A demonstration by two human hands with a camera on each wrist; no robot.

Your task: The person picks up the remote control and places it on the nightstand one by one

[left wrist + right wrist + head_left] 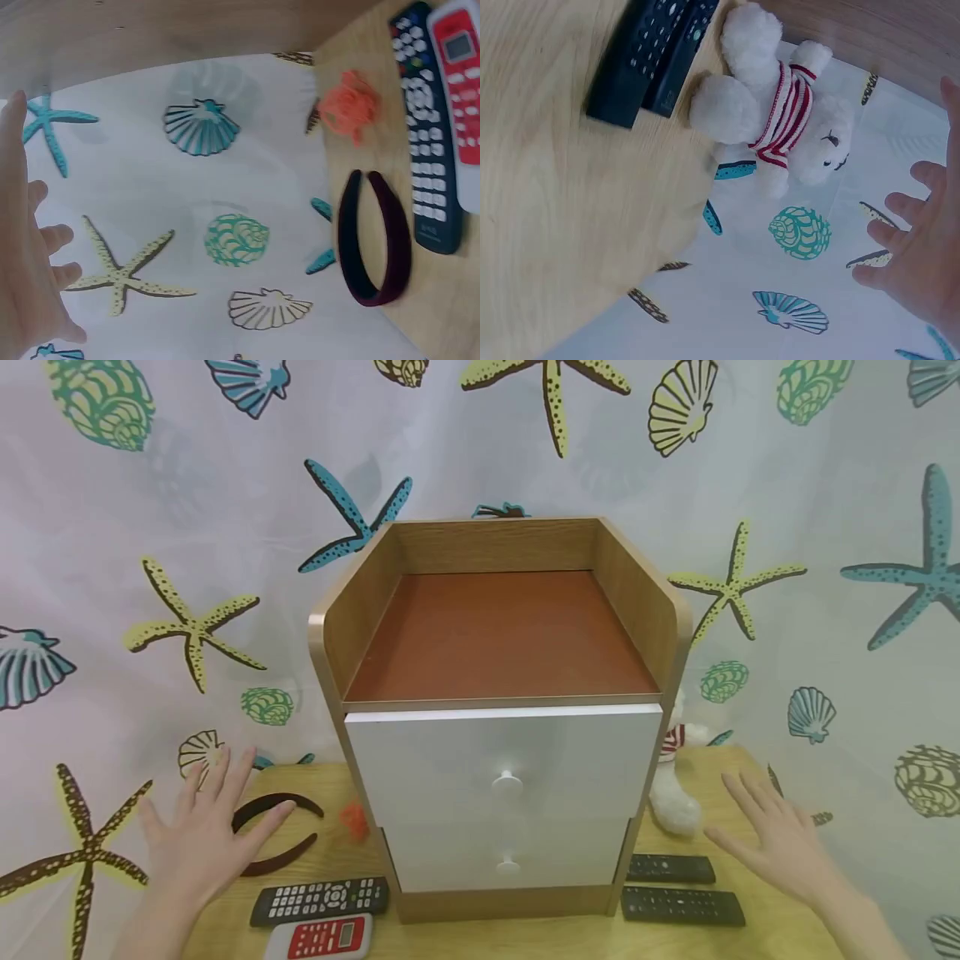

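A small wooden cabinet (510,635) with two white drawers, both pushed in, stands in the middle of the table. Its upper drawer (450,777) and lower one each have a round white knob. My left hand (206,835) hovers with fingers spread on the cabinet's left, over a dark headband (277,860). On the other side my right hand (780,843) is held out, fingers extended, touching nothing. Nearest to it is a white plush bear (780,112) in a red-striped shirt, partly hidden behind the cabinet in the head view.
Left of the cabinet lie a dark remote (318,900), a red and white remote-like device (326,937) and an orange fuzzy item (349,107). Two black remotes (682,906) lie at the right. A curtain (480,460) printed with shells and starfish hangs behind the wooden table (555,939).
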